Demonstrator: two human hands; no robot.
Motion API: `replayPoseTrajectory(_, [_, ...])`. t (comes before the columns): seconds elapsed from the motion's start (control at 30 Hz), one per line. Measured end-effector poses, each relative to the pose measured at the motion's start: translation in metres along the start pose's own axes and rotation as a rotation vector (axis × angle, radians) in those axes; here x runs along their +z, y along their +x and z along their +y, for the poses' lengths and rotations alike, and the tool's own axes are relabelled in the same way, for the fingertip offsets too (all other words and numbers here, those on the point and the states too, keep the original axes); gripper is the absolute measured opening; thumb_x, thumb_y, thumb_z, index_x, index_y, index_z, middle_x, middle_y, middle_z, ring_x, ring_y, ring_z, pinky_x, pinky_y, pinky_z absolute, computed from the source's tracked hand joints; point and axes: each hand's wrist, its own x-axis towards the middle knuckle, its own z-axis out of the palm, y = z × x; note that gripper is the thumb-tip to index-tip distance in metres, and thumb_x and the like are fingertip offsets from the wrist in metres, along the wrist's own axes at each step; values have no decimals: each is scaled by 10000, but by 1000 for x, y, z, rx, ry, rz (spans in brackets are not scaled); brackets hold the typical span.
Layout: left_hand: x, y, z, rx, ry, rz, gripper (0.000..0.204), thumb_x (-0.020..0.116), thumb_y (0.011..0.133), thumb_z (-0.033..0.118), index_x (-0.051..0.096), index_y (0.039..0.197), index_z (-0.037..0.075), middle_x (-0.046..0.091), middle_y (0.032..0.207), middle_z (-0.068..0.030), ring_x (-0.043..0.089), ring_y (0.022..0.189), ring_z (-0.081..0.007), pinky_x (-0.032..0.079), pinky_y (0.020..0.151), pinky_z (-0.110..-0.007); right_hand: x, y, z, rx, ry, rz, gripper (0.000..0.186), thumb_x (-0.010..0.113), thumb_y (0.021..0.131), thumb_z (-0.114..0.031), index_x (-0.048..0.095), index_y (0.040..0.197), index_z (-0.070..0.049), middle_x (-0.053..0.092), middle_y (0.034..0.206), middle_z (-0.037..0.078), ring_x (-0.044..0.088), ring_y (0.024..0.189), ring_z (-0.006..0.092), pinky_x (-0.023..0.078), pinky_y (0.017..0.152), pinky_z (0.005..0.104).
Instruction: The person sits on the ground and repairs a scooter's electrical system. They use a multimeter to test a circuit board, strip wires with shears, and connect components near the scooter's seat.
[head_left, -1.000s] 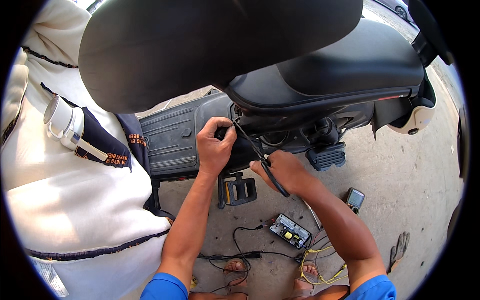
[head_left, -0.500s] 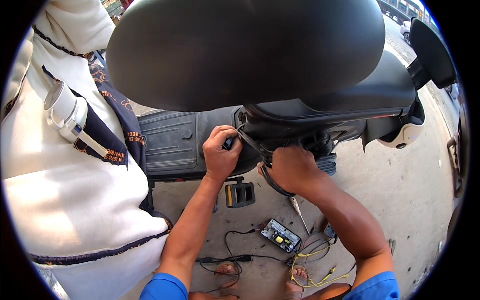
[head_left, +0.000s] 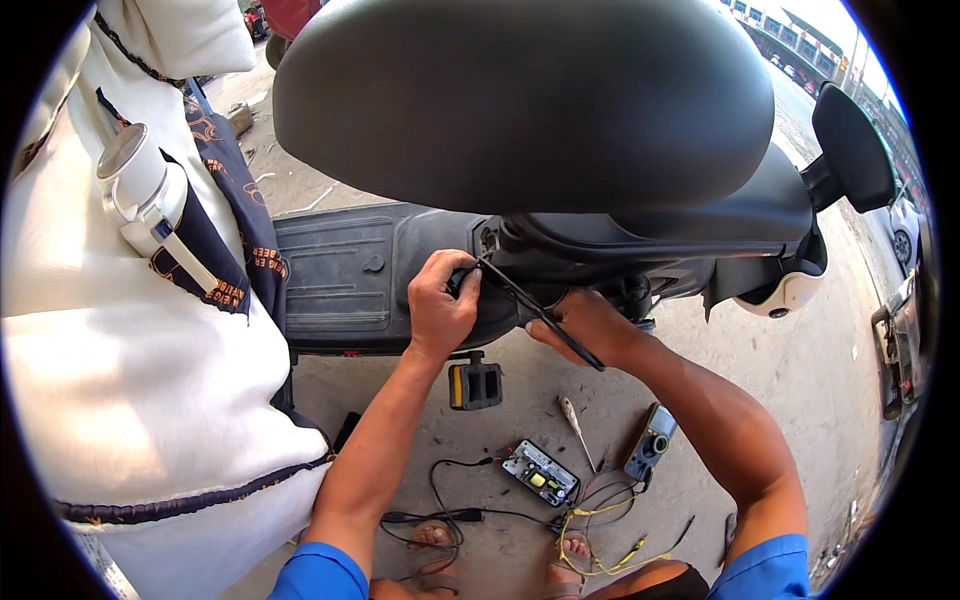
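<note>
A long, slim, dark metal tool with black handles (head_left: 578, 347) slants across the centre of the frame, its narrow tip at a small opening in the black plastic body of a scooter (head_left: 487, 240). The person's right hand (head_left: 585, 322), just right of centre, grips the handles. The left hand (head_left: 443, 305), at the centre, is closed, thumb and fingers pinching something small and dark beside the tip; I cannot tell what it is.

Left of the hands runs a ribbed black footboard (head_left: 330, 275); above them looms a large, rounded, black padded seat (head_left: 520, 100). Below hangs a black pedal with a yellow strip (head_left: 475, 386).

On the concrete floor, at lower centre, lie a rectangular circuit board (head_left: 540, 472), a pale-handled screwdriver (head_left: 572, 422), a grey meter with a round dial (head_left: 649, 443) and tangled black and yellow cables (head_left: 600, 571). At left, a white padded cover (head_left: 170, 400) holds a white bottle (head_left: 140, 180) in its dark pocket.
</note>
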Motion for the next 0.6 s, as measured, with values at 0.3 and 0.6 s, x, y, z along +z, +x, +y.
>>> replayPoseTrajectory(0.3, [-1, -1, 0, 69, 341, -64, 137, 718, 813, 71, 653, 927, 35, 616, 949, -76, 534, 965, -284, 395, 861, -393, 30, -8, 18, -105, 52, 201, 339, 673, 890, -283, 636, 746, 22, 574, 611, 185, 614, 601, 361, 482, 608, 441])
replayPoseTrajectory(0.6, [0, -1, -4, 142, 254, -75, 167, 721, 774, 16, 641, 921, 16, 609, 940, -100, 531, 944, -313, 415, 860, -409, 25, 3, 20, -15, -76, 123, 292, 672, 881, -268, 656, 796, 11, 590, 601, 155, 634, 614, 360, 507, 660, 436])
